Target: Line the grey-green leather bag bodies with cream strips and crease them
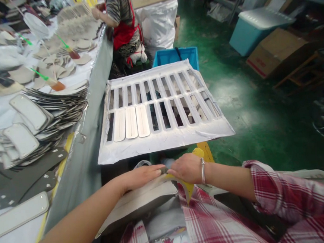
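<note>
Pale panel (149, 197) at six o'clock, close to body; left hand (142, 176) lies along its upper edge, fingers extended, thumb hidden, cannot tell whether gripping; right hand (186, 169) curls near panel's two o'clock end, cannot tell what it grips; slotted white rack (166, 139) at twelve o'clock bears three white strips (131, 122); stacked pieces (62, 107) at ten o'clock.

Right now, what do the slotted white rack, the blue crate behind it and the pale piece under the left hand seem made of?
Slotted white rack: matte fabric or tape covering, perhaps, from its wrinkled border; core hidden. Blue crate: probably plastic, smooth-looking, evenly coloured. Pale piece: possibly leather or synthetic sheet, matte, softly curved.
</note>
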`<state>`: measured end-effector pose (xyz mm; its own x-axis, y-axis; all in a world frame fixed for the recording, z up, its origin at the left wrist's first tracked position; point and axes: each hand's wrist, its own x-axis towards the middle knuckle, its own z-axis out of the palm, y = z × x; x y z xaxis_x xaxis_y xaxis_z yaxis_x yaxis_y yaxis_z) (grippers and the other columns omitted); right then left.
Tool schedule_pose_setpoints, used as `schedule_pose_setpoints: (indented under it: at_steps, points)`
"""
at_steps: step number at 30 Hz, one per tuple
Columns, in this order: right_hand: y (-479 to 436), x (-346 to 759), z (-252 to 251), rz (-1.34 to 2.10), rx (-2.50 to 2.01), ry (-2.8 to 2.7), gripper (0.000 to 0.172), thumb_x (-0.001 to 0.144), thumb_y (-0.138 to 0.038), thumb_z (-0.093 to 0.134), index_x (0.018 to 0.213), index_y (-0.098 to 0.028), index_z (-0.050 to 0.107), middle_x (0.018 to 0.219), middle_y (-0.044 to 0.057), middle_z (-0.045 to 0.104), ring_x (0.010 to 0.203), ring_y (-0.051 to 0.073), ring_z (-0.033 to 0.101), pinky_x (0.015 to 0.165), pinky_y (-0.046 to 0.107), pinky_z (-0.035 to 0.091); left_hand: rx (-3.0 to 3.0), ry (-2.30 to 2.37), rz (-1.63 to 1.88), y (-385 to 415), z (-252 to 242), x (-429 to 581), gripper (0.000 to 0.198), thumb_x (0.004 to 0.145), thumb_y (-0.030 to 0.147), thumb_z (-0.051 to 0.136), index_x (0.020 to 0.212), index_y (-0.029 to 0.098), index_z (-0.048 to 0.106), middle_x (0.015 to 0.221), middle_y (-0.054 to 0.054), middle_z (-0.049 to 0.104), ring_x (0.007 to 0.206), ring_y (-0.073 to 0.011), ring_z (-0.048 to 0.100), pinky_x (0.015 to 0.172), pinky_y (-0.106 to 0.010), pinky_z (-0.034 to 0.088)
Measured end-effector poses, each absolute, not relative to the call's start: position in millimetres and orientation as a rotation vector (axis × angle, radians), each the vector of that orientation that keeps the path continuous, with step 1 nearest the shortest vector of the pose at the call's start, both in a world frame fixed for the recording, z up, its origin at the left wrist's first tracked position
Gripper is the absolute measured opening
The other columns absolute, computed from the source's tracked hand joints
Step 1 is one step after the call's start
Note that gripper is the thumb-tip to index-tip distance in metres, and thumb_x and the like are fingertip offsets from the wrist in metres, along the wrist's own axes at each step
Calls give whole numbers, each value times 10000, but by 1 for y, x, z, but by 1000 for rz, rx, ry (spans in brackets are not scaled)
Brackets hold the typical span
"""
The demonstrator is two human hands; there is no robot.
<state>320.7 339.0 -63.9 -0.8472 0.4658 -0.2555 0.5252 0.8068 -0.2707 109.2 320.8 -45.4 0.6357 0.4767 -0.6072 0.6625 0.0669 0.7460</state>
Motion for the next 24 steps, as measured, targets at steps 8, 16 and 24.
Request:
schedule_pose_setpoints:
  at_steps: [8,16,24]
  points:
    - [341,340,-63,-422,966,2788,422,946,-371,289,780,-167,620,744,52,646,703,184,611,560,244,342,1624,981,-154,329,-48,115,453,859,462,368,1214,220,511,1211,-29,554,1070,-178,509,971,-289,330]
    - [329,368,-79,-721,1467,2691,449,946,-376,251,730,-166,584,728,57,628,689,171,590,600,253,358,1675,1103,-185,324,-47,125,387,840,341,369,1156,205,547,1183,-31,572,1068,-196,509,965,-309,344]
    - [301,370,-103,-2450,1984,1450,578,872,-562,128,641,-162,476,467,-47,297,378,101,281,405,225,254,1874,1463,-169,294,-44,157,437,802,196,320,1206,166,486,1236,-80,528,1103,-223,500,980,-346,337]
